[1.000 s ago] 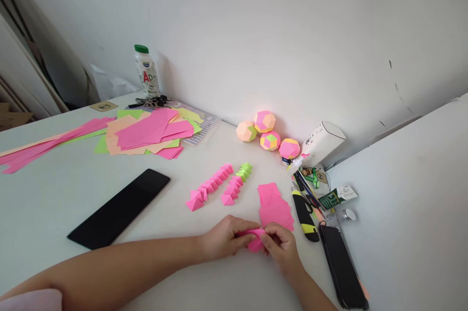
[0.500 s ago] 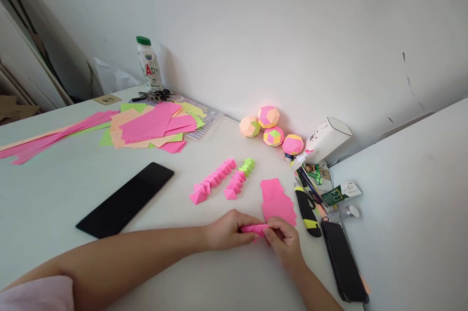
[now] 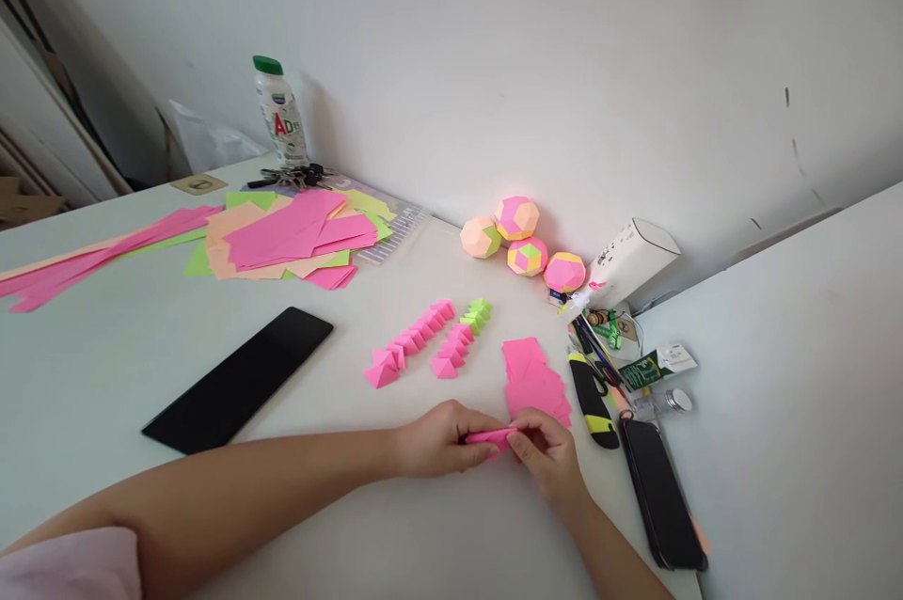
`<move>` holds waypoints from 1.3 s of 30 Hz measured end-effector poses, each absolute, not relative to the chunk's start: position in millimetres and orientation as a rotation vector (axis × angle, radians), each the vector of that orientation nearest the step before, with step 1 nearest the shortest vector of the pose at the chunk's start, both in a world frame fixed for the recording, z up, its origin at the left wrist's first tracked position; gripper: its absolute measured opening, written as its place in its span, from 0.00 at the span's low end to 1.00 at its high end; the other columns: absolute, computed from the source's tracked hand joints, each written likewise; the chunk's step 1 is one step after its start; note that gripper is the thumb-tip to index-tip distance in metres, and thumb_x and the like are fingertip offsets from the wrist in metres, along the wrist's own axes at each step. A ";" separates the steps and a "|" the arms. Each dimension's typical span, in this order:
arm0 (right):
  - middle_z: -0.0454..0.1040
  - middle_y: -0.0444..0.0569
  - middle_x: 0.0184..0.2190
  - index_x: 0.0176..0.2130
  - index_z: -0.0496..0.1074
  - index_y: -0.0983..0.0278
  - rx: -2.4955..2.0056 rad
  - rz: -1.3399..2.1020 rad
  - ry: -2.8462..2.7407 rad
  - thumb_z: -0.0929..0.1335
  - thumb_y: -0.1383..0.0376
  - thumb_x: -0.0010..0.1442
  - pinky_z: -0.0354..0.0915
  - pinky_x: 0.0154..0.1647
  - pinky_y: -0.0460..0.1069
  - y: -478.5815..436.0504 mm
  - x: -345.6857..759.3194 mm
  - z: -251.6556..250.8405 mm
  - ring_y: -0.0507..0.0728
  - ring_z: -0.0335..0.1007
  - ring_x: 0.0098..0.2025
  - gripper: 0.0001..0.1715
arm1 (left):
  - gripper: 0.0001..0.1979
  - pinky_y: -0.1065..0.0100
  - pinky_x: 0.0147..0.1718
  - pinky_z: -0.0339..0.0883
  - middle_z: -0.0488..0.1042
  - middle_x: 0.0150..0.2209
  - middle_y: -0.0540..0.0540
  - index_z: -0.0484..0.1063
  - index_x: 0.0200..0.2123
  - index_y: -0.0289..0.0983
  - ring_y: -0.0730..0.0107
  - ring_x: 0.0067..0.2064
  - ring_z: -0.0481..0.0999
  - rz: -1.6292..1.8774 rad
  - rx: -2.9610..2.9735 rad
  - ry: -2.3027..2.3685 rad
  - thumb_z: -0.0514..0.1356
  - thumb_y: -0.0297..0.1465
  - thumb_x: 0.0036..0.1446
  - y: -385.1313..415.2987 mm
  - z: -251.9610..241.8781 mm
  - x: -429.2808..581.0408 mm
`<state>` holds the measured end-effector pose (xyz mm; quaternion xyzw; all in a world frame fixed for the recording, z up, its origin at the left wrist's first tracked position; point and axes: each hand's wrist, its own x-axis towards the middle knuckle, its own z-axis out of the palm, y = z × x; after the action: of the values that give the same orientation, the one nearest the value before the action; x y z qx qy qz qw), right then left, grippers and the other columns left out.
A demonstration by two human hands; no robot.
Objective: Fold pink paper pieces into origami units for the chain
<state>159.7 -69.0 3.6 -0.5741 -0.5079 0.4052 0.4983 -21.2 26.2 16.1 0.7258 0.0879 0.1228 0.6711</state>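
Between my hands is a small folded piece of pink paper (image 3: 492,437), held just above the table near its front. My left hand (image 3: 446,440) grips its left end between thumb and fingers. On the other end, the thumb and fingers of my right hand (image 3: 548,457) are pinched. Part of the paper is hidden by the fingers. Just beyond my right hand lies a stack of pink paper pieces (image 3: 530,379). Farther back, folded pink paper units (image 3: 416,337) stand in a row, beside a shorter row of pink units (image 3: 452,351) and green units (image 3: 480,313).
A black tablet-like slab (image 3: 244,374) lies at left. Behind it are coloured paper sheets (image 3: 282,233), keys (image 3: 289,177) and a bottle (image 3: 280,116). Paper balls (image 3: 526,256) sit near the wall. At right are a utility knife (image 3: 593,401) and a phone (image 3: 661,492).
The view has shifted slightly. Both hands stay on the pink paper, which now looks narrower and more closed along its fold.
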 end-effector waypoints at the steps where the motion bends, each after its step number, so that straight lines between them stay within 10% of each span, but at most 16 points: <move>1: 0.67 0.44 0.23 0.29 0.71 0.63 -1.376 0.974 -1.242 0.71 0.58 0.54 0.60 0.21 0.45 -68.4 160.0 4.2 0.50 0.59 0.22 0.11 | 0.15 0.73 0.20 0.48 0.54 0.21 0.54 0.64 0.26 0.35 0.77 0.23 0.53 0.282 1.640 0.194 0.50 0.39 0.60 26.1 16.3 -21.2; 39: 0.79 0.50 0.27 0.36 0.77 0.64 -1.527 0.719 -1.390 0.68 0.61 0.57 0.69 0.25 0.47 -75.3 153.2 4.0 0.56 0.73 0.26 0.10 | 0.16 0.74 0.18 0.59 0.67 0.21 0.53 0.71 0.35 0.33 0.77 0.20 0.64 0.281 1.399 0.529 0.62 0.40 0.49 27.8 7.0 -15.5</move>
<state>153.2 -75.3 4.0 -0.6203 -0.5644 0.2921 0.4597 -15.5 27.8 7.0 0.6340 0.2399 0.1275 0.7241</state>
